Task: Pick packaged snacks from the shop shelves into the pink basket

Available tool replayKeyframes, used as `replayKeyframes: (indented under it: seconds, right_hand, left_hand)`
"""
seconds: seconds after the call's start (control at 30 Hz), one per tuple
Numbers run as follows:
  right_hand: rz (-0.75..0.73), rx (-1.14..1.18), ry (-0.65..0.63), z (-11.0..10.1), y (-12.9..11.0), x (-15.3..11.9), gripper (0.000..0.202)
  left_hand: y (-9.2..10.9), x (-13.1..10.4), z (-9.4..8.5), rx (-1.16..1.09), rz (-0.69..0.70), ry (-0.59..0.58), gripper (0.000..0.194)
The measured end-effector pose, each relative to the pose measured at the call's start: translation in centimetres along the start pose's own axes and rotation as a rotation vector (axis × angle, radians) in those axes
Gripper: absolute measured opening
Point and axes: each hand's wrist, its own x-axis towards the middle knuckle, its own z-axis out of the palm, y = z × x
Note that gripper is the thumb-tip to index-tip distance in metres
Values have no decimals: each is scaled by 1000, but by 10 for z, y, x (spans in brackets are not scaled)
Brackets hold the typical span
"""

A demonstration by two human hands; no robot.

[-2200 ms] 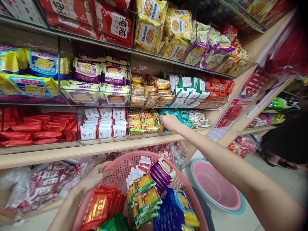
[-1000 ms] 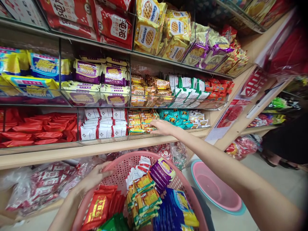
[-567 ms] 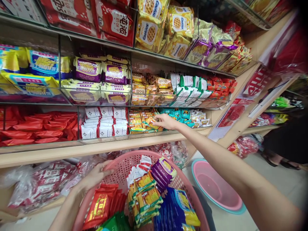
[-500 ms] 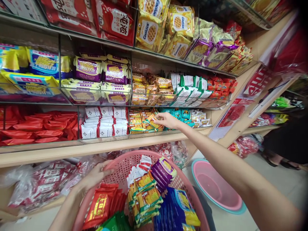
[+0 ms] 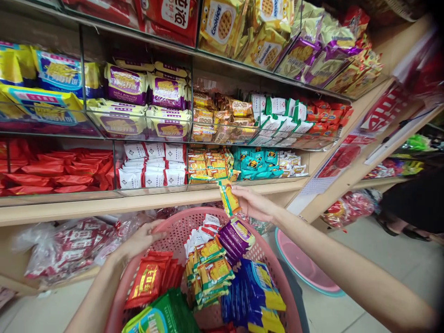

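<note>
Between the fingers of my right hand (image 5: 255, 203) is a small yellow-green snack packet (image 5: 229, 198), held above the far rim of a pink perforated basket (image 5: 183, 221). My left hand (image 5: 144, 238) is closed over the basket's left rim. Inside the basket lie a pile of yellow-green packets (image 5: 213, 273), white-and-red packets (image 5: 203, 236), purple biscuit packs (image 5: 237, 238), red packets (image 5: 149, 280), blue-and-yellow packs (image 5: 255, 291) and a green pack (image 5: 163, 314). More yellow packets (image 5: 208, 164) fill a low shelf compartment behind.
Clear-fronted shelves (image 5: 149, 201) hold sorted packets, among them teal packets (image 5: 256, 162) and white packets (image 5: 152, 164). Below sit plastic bags of red goods (image 5: 83, 245). A pink-and-blue basin (image 5: 305, 263) is on the floor. At far right stands a person in dark clothing (image 5: 412, 199).
My right hand has come down and back from the yellow packets' compartment, bringing one packet out over the basket rim. My left hand stays on the basket. The view has shifted slightly.
</note>
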Motion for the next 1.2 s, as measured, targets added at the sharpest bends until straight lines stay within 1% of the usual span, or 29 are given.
replayKeyframes:
  seconds: [0.1,0.2,0.27,0.43,0.53,0.63,0.8,0.93,1.0,1.07,1.2]
  right_hand:
    - [86,82,-34,11,20,-3,21]
    - [195,146,-77,20,35,-4,22]
    - [257,176,-101,25,44,-6,29]
    - [270,119,-143,33,63,-13,46]
    - [211,-26,-161,37,64,-15,48]
    - [139,-249,-130,37,63,-15,49]
    - [165,-411,-140,28,72,-14,49]
    - [7,-700,-138,19,82,-10,45]
    - [-42,-872,-177,16,82,-6,43]
    - [-46,-1019,-230,15,79,-3,43]
    - [-48,-1209,-318,17,71,1,41]
  left_hand:
    - [1,0,1,-15,7,9,60]
    - [0,0,1,2,8,32,60]
    - [-1,0,0,20,19,22,58]
    - [3,-3,1,-3,-7,12,60]
    - [8,-5,1,-13,-16,32,62]
    - [10,-6,1,-12,-14,36,62]
    - [7,-5,1,-20,-17,37,59]
    - [5,-3,2,-48,-16,29,62]
    - [3,-2,2,-58,-33,32,65]
    - [1,-1,1,-61,-47,37,68]
    - [-1,-1,0,-39,-31,45,66]
